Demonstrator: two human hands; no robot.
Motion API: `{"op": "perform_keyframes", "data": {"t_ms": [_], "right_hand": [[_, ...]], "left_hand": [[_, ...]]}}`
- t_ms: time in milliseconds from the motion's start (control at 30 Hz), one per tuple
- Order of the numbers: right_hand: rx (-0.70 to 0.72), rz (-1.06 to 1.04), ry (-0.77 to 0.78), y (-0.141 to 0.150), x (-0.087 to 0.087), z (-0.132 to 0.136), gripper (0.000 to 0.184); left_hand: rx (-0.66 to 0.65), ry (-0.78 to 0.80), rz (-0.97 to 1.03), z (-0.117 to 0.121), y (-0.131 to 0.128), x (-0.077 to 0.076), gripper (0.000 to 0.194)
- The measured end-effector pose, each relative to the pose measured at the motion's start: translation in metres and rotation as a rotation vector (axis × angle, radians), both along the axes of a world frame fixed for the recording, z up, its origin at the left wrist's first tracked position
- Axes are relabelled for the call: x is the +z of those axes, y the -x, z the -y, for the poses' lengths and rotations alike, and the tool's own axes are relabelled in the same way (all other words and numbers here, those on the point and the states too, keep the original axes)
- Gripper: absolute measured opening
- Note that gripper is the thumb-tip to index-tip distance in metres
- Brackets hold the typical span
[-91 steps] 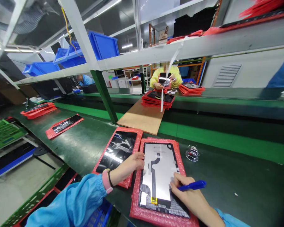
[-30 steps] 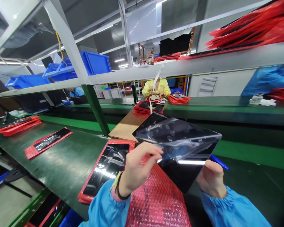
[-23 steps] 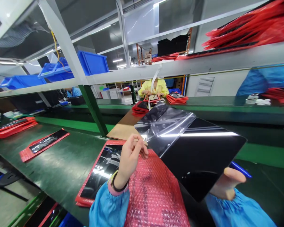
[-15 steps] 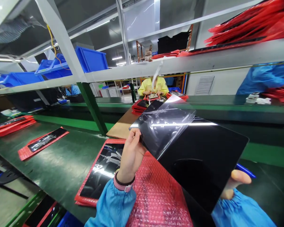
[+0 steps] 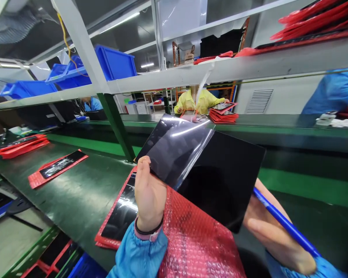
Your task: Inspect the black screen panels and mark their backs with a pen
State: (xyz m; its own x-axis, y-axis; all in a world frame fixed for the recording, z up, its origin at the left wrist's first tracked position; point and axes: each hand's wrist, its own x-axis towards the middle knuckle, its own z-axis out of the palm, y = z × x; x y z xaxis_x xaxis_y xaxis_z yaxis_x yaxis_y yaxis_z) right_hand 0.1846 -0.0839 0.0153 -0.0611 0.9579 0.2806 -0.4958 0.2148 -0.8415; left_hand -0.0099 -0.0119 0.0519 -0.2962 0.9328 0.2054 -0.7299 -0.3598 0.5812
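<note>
A flat black glass panel (image 5: 223,173) is tilted up in front of me between both hands. A clear film (image 5: 179,143) lies over its left part, with a loose, curled edge running diagonally across the panel. My left hand (image 5: 149,193) is closed at the panel's left edge, fingertips pinching the border where film and panel meet. My right hand (image 5: 269,227) grips the panel's lower right edge, its fingertips hidden behind it. A blue pen (image 5: 287,222) lies across that same hand. Below the panel is a red bubble-wrap bag (image 5: 197,239).
Left of my left hand, another black panel (image 5: 120,216) lies on red wrap. A narrow wrapped panel (image 5: 62,164) and a red stack (image 5: 20,146) lie farther left. A green post (image 5: 116,123) holds a shelf (image 5: 174,79) overhead. A person in yellow (image 5: 195,101) works opposite.
The panel and both hands have shifted left in view. More of my right hand and the blue pen now shows. The film's loose edge lies flatter. The person opposite has reached sideways to a stack.
</note>
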Motion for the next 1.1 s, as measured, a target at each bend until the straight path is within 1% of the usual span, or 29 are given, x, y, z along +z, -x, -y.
{"op": "perform_keyframes", "data": {"t_ms": [100,200,300,400,467,533,600,700,767,867,1000,1100], "right_hand": [[0.022,-0.037,0.027,0.009,-0.002,0.003,0.077],[0.044,-0.036,0.032,0.018,-0.005,0.004,0.081],[0.070,-0.026,0.033,0.019,-0.011,0.004,0.082],[0.083,0.012,0.049,0.016,-0.014,0.004,0.080],[0.086,0.046,0.052,0.015,-0.011,0.004,0.074],[0.068,0.089,0.029,0.013,-0.004,0.004,0.063],[0.035,0.158,-0.005,0.012,0.003,0.004,0.052],[-0.030,0.318,-0.081,0.008,0.012,0.005,0.040],[-0.068,0.409,-0.128,0.004,0.014,0.006,0.035],[-0.106,0.471,-0.133,-0.001,0.014,0.008,0.029],[-0.126,0.461,-0.178,-0.004,0.015,0.007,0.024],[-0.142,0.528,-0.189,-0.006,0.017,0.005,0.017]], "left_hand": [[0.037,0.000,-0.027,-0.007,0.005,0.002,0.010],[0.088,0.014,-0.038,-0.013,0.012,0.001,0.008],[0.130,0.009,-0.060,-0.018,0.017,-0.001,0.008],[0.146,0.003,-0.082,-0.021,0.019,-0.003,0.008],[0.138,-0.019,-0.092,-0.023,0.019,-0.004,0.008],[0.147,-0.044,-0.099,-0.026,0.020,-0.005,0.008],[0.194,-0.053,-0.105,-0.032,0.022,-0.008,0.006],[0.267,-0.039,-0.152,-0.044,0.028,-0.011,0.004],[0.272,-0.039,-0.198,-0.052,0.032,-0.013,0.007],[0.244,-0.056,-0.231,-0.059,0.037,-0.014,0.009],[0.257,-0.087,-0.257,-0.063,0.041,-0.014,0.010],[0.291,-0.128,-0.290,-0.062,0.042,-0.014,0.010]]}}
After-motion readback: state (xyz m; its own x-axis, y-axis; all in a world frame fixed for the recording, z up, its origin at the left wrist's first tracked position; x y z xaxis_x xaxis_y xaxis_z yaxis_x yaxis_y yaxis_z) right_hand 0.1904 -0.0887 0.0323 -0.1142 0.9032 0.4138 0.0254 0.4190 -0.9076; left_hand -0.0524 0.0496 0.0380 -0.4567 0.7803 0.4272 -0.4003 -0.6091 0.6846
